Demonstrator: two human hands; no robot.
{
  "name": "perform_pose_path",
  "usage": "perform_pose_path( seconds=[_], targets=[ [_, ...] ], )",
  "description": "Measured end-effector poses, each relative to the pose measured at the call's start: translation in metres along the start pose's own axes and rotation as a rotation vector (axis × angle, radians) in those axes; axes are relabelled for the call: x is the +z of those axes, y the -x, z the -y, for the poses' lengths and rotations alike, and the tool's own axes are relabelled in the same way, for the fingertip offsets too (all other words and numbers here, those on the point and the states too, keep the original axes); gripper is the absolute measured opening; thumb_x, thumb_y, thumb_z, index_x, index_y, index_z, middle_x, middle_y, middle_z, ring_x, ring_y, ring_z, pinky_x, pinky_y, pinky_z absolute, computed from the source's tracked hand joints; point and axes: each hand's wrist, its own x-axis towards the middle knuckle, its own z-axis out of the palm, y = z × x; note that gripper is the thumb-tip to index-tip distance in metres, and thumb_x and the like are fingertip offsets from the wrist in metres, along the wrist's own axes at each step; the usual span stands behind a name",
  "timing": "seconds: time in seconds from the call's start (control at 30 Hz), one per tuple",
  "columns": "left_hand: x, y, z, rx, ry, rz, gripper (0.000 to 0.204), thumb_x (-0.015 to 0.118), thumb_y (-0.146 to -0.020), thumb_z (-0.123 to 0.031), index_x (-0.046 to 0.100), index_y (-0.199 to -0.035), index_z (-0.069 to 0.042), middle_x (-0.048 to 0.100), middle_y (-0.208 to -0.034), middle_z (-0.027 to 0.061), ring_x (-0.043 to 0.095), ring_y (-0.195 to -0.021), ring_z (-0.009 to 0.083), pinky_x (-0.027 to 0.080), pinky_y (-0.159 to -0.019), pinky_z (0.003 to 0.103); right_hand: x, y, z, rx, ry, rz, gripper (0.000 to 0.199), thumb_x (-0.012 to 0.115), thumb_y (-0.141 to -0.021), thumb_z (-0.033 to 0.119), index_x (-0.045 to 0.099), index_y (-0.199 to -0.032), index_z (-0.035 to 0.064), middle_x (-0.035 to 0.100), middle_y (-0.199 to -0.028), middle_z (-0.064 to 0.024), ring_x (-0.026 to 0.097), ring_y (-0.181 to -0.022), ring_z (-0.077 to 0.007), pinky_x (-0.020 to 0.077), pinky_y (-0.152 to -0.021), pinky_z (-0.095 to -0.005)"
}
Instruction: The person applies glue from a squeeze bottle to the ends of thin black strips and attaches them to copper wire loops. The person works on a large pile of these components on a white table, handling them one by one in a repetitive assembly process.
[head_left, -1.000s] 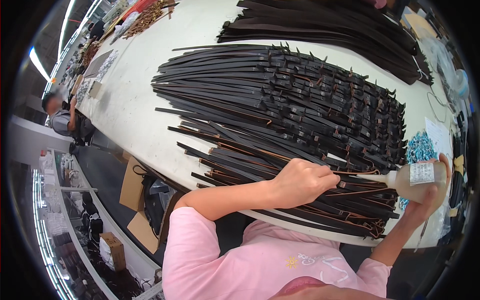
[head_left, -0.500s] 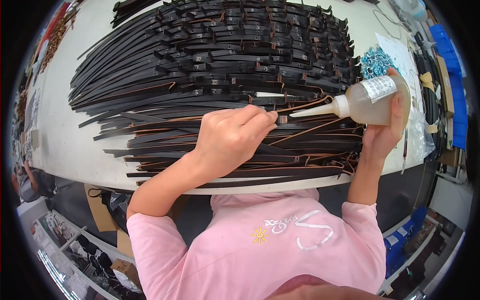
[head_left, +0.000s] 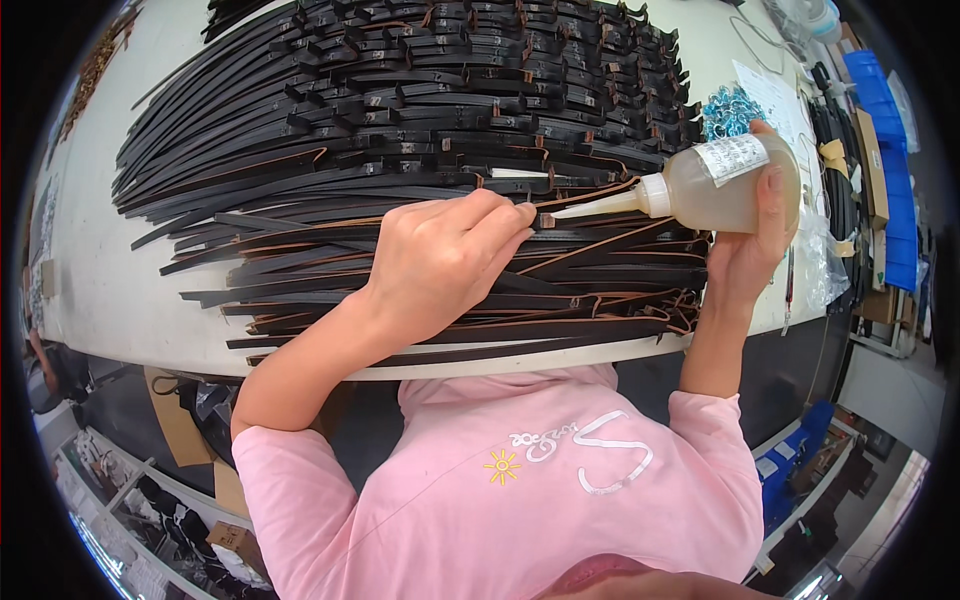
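Note:
A large heap of black leather straps [head_left: 400,130] with brown edges covers the white table [head_left: 90,290]. My left hand [head_left: 445,260] rests on the heap and pinches the end of one black strap [head_left: 548,221] between thumb and fingers. My right hand [head_left: 755,235] grips a clear squeeze bottle [head_left: 725,183] of pale liquid, held sideways. Its long white nozzle [head_left: 600,207] points left and its tip sits right at the pinched strap end.
A pile of blue metal rings [head_left: 732,108] lies on a white sheet beyond the bottle. Blue bins [head_left: 885,120] and shelves stand at the right. Cardboard boxes [head_left: 175,420] sit on the floor below the table's near edge.
The view has shifted, so the heap sits more centred. Both hands stay together at the strap end, with the nozzle tip still at my left fingers.

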Motion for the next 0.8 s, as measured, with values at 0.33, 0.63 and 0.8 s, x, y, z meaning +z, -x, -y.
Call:
perform_pose_path(
  seconds=[0.33,0.63,0.8],
  targets=[
    [0.001,0.001,-0.001,-0.004,0.006,-0.01,0.016,0.079,-0.079,-0.005,0.071,-0.093,-0.005,0.072,-0.085,0.0047,0.068,-0.063,0.0204,0.052,-0.054,0.028,-0.002,0.004,-0.013,0.115,-0.078,-0.016,0.047,0.063,-0.099,0.029,0.059,-0.13,-0.0063,0.064,-0.122,-0.013,0.061,-0.108,-0.0163,0.0489,-0.094,-0.0301],
    [0.003,0.002,-0.001,-0.003,-0.008,-0.021,0.016,0.079,-0.08,-0.006,0.072,-0.095,-0.004,0.072,-0.086,0.0056,0.069,-0.065,0.0198,0.053,-0.055,0.028,-0.007,0.005,-0.017,0.095,-0.033,0.017,0.047,0.059,-0.101,0.027,0.055,-0.134,-0.0056,0.06,-0.132,-0.0158,0.06,-0.116,-0.02,0.0501,-0.1,-0.0337],
    [0.004,0.002,-0.002,-0.007,-0.018,-0.01,0.016,0.079,-0.081,-0.005,0.072,-0.096,-0.004,0.072,-0.086,0.0061,0.069,-0.065,0.0197,0.053,-0.055,0.027,-0.006,0.006,-0.019,0.086,-0.035,0.014,0.047,0.062,-0.1,0.029,0.058,-0.131,-0.005,0.062,-0.127,-0.0139,0.061,-0.113,-0.0187,0.0489,-0.098,-0.0313]
  ],
)
